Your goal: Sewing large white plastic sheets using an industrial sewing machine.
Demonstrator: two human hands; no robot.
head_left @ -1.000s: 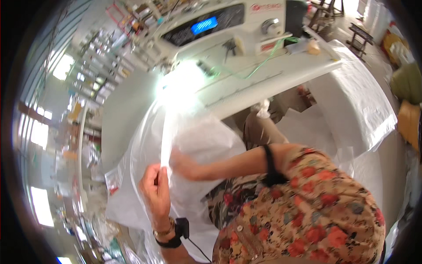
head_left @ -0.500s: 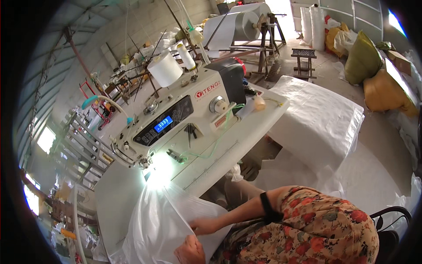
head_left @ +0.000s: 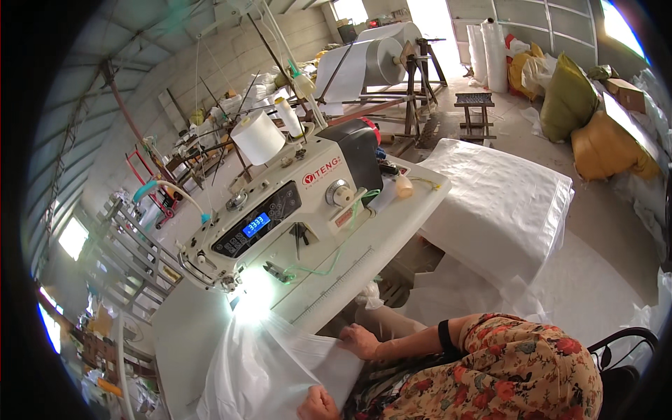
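A thin white plastic sheet (head_left: 259, 367) hangs in folds off the front of the sewing machine (head_left: 266, 210), its upper end running under the brightly lit needle area. My right hand (head_left: 360, 341) pinches the sheet's edge beside the table's front rim. Lower down, my left hand (head_left: 318, 404) is a loose fist on the same sheet, partly cut off by the picture's lower edge. Glare hides the presser foot and needle. Small black thread snips (head_left: 278, 271) lie on the machine table (head_left: 336, 280), tied to a green cord.
A thick stack of white sheets (head_left: 497, 203) stands right of the table. Thread cones (head_left: 257, 138) sit behind the machine. Farther back are a large white roll (head_left: 381, 59) on a stand, a small stool (head_left: 474, 112) and stuffed sacks (head_left: 570, 98). Metal racks (head_left: 133, 245) stand at left.
My right hand has moved right and up along the sheet, away from my left hand. My left hand has shifted slightly right and down. The whole view has tilted a little.
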